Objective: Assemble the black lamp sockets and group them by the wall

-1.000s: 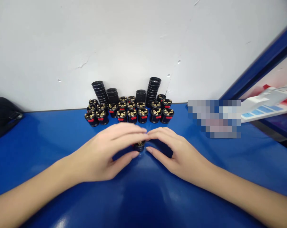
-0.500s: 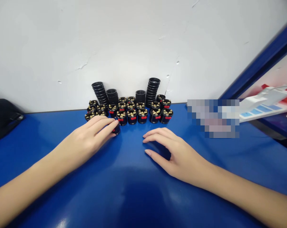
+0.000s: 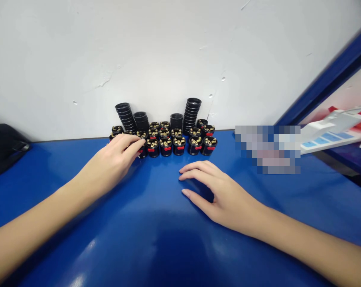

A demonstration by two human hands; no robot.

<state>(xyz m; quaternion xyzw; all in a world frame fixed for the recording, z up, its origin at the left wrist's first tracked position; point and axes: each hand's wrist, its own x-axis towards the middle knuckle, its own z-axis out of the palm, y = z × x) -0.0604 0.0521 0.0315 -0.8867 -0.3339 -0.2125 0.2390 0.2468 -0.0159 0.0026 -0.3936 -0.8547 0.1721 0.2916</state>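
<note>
Rows of round black plug bodies [image 3: 165,147] with brass terminals and red tabs stand upright on the blue table [image 3: 165,239]. My left hand [image 3: 116,159] reaches to the left end of the front row, its fingers closed around one black plug body [image 3: 142,152]. That piece stands beside the row, partly covered by my fingers. Other plug bodies behind this hand are partly hidden. My right hand [image 3: 210,187] rests on the table right of centre, fingers curved and apart from the thumb, holding nothing. It lies in front of the row without touching it.
Behind the plugs rise stacks of black ring-like sleeves, a tall left stack [image 3: 125,115], a tall right stack [image 3: 192,113] and two shorter ones. A white wall [image 3: 168,59] closes the back. A dark bag-like item [image 3: 5,149] sits left; a white power strip [image 3: 326,135] lies right.
My left hand has pushed the plug body away from me, up to the left end of the front row. My right hand has stayed in place.
</note>
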